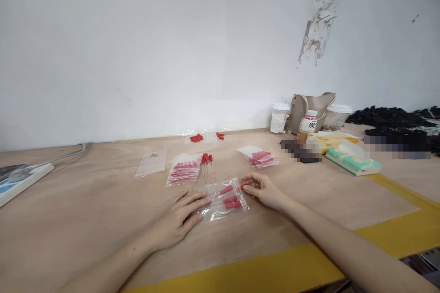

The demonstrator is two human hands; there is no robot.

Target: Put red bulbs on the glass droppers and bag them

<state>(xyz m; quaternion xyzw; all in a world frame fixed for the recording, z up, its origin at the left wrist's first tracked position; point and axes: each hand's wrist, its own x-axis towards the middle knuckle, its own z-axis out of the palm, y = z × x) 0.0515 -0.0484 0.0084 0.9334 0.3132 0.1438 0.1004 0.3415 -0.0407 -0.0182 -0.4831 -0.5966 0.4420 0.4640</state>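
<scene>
A clear zip bag (213, 210) lies on the table with several red-bulbed droppers (230, 199) inside it, their bulbs toward its right end. My left hand (180, 217) rests flat on the left end of this bag, fingers stretched and apart. At the bag's right end, my right hand (263, 191) pinches a dropper (242, 187) by its red bulb; the bag hides its stem. Just beyond, several loose droppers (208, 165) show red bulbs and thin clear stems. Left of them is a stack of filled bags (184, 169).
Another pile of filled bags (259, 156) lies at right. A flat bag (151, 164) lies at left, and bags with red bulbs (196, 138) lie by the wall. A power strip (30, 181), tissue pack (352, 158), bottle (307, 128) and cup (279, 119) stand farther out.
</scene>
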